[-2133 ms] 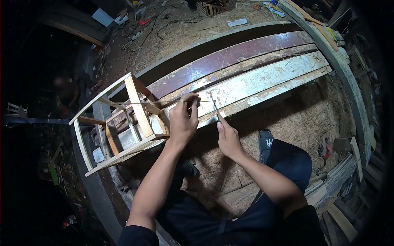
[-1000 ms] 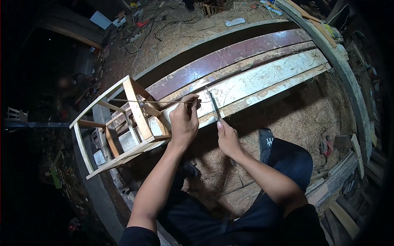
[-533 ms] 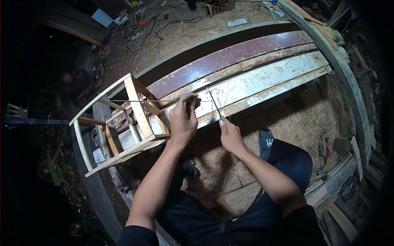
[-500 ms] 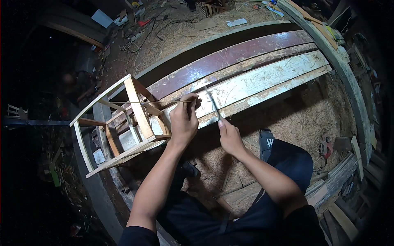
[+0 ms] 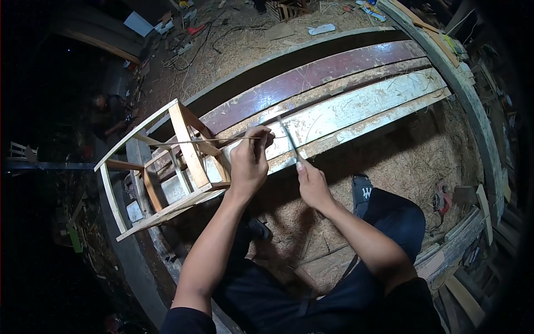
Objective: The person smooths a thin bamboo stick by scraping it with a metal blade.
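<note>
The step in hand looks like working the right-hand end of a thin stick (image 5: 222,139) with a slim blade (image 5: 290,141). The left hand (image 5: 248,161) has its thumb and fingers drawn together in a pinch on the stick, close to that end; the rest of the stick runs off to the left, across the wooden frame (image 5: 187,150) — whether it rests on the wood or passes above it, I cannot tell.

The right hand (image 5: 313,186) is closed round the near end of the blade, which slants away to the far left, over the white plank (image 5: 361,108). It crosses the line of the stick just right of the left fingertips; blur hides whether the two touch. The maroon plank (image 5: 311,75) lies beyond, and the frame stands to the left of both hands.

The next move, as I judge it, calls for a firm pinch to keep so thin a stick from turning or bending, and a light, steady stroke from the right hand — with the edge kept clear of the left fingertips, which are very near it.
</note>
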Available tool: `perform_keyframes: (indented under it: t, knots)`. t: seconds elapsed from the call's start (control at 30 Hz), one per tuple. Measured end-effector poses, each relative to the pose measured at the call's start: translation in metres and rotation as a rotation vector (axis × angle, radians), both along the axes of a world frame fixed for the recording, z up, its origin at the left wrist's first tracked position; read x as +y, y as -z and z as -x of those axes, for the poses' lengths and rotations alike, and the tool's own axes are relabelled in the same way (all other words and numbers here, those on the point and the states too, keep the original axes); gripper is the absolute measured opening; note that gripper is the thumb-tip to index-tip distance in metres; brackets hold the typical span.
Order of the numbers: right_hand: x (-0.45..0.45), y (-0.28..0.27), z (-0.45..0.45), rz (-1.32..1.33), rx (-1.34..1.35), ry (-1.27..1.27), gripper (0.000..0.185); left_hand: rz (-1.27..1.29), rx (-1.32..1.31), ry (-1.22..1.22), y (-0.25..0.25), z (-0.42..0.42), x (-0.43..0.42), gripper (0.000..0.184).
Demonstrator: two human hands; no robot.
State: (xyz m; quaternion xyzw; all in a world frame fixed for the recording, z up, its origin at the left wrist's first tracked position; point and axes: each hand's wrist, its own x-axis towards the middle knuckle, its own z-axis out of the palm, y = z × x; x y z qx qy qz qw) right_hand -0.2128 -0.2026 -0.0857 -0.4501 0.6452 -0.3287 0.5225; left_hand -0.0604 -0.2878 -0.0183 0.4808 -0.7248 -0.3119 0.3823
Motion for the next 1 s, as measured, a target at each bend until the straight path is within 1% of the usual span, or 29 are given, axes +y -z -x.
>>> perform_keyframes:
  t: [0.07,0.13,0.17,0.27,0.3,0.33,0.37,0.4,0.43,0.5,0.57,0.67,0.73,0.8,0.83,0.9,0.93,1.0]
  knots:
    - [0.004,0.008,-0.004,0.233,-0.004,-0.015,0.043,0.019,0.009,0.001,0.002,-0.003,0.0,0.017]
    - [-0.001,0.02,0.003,0.071,0.09,0.032,0.042,0.008,0.001,-0.01,0.001,-0.005,-0.003,0.017]
    - [-0.002,0.024,0.006,0.102,0.108,-0.004,0.041,0.067,-0.019,-0.044,-0.001,-0.003,-0.002,0.016]
    - [0.002,0.014,-0.004,0.108,0.065,0.047,0.042,0.036,-0.013,-0.087,0.001,-0.005,-0.004,0.015]
    - [0.002,0.019,-0.008,0.252,0.096,0.078,0.042,0.033,-0.015,-0.088,0.005,-0.006,-0.004,0.015]
    - [0.002,0.024,-0.007,0.25,0.099,0.075,0.042,0.068,0.022,-0.103,0.01,-0.006,-0.006,0.014]
    - [0.001,0.028,-0.006,0.195,0.101,0.073,0.042,0.105,0.06,-0.117,0.014,-0.006,-0.008,0.013]
    - [-0.001,0.025,-0.005,0.141,0.103,0.074,0.043,0.107,0.063,-0.118,0.013,-0.005,-0.007,0.013]
    - [-0.001,0.021,-0.006,0.144,0.104,0.074,0.043,0.095,0.058,-0.143,0.012,-0.004,-0.007,0.012]
    - [0.004,0.015,-0.011,0.226,0.005,0.069,0.044,0.085,0.05,-0.167,0.011,-0.005,-0.007,0.011]
    - [0.008,0.014,-0.015,0.272,-0.05,0.042,0.044,0.087,-0.021,-0.186,0.012,-0.008,-0.005,0.011]
    - [0.007,0.004,-0.013,0.215,-0.053,0.037,0.044,0.048,0.002,-0.172,0.008,-0.006,-0.004,0.014]
    - [0.001,-0.004,-0.006,-0.047,-0.001,-0.01,0.045,0.048,0.0,-0.167,0.006,-0.006,-0.003,0.015]
    - [0.002,-0.005,-0.01,-0.06,-0.007,-0.014,0.046,0.044,-0.002,-0.167,0.007,-0.006,-0.003,0.015]
    - [0.007,0.0,-0.014,0.17,-0.015,-0.002,0.045,0.045,0.003,-0.162,0.008,-0.006,-0.003,0.015]
    - [0.008,0.006,-0.019,0.292,-0.047,0.049,0.044,0.044,0.014,-0.164,0.01,-0.005,-0.001,0.015]
    - [0.006,0.007,-0.015,0.293,-0.043,0.049,0.044,0.036,0.026,-0.173,0.01,-0.003,-0.001,0.015]
    - [0.0,0.008,-0.011,0.029,0.089,0.049,0.044,0.021,0.039,-0.179,0.008,-0.003,-0.003,0.015]
